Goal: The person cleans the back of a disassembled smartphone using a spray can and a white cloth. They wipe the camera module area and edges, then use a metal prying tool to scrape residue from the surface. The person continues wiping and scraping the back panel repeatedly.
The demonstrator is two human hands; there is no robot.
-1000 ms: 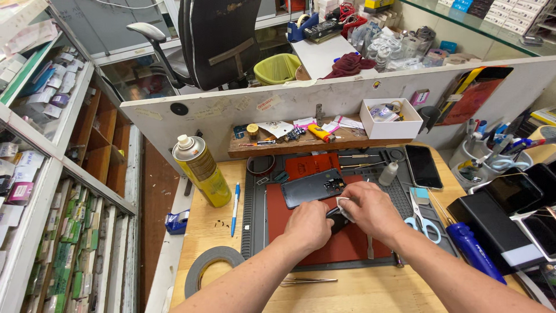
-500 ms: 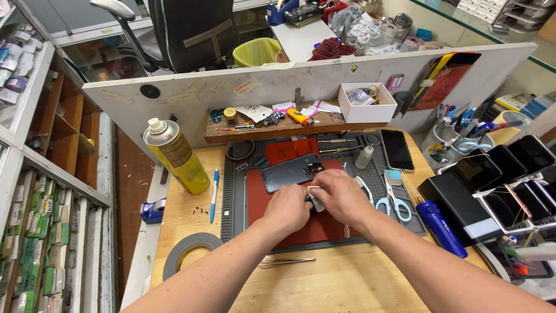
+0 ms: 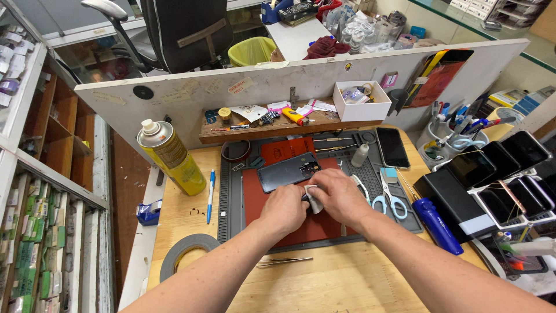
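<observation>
A wooden worktop (image 3: 347,284) runs under a white partition (image 3: 231,93) with a narrow wooden shelf (image 3: 272,127) of small bits fixed to it. On the worktop lies a grey work mat (image 3: 229,197) with a red pad (image 3: 260,191) in its middle. Both hands meet over that pad: the left hand (image 3: 284,210) and the right hand (image 3: 339,196) touch each other, their fingers (image 3: 317,181) curled and pressed together around a small white cloth (image 3: 313,199) and a small dark part, mostly hidden between them. Just above the hands, on the pad, lies a dark phone back (image 3: 288,171), tilted. At the left stands a yellow spray can (image 3: 172,157), with a blue pen (image 3: 211,187) beside it and a ring of grey tape (image 3: 184,253) nearer the front edge. A pair of tweezers (image 3: 284,261) lies on the wood below the mat. To the right of the hands are blue-handled scissors (image 3: 387,197), a blue screwdriver (image 3: 437,223), and a black phone (image 3: 392,147) lying flat; a row of dark phones (image 3: 498,165) leans at the far right.
</observation>
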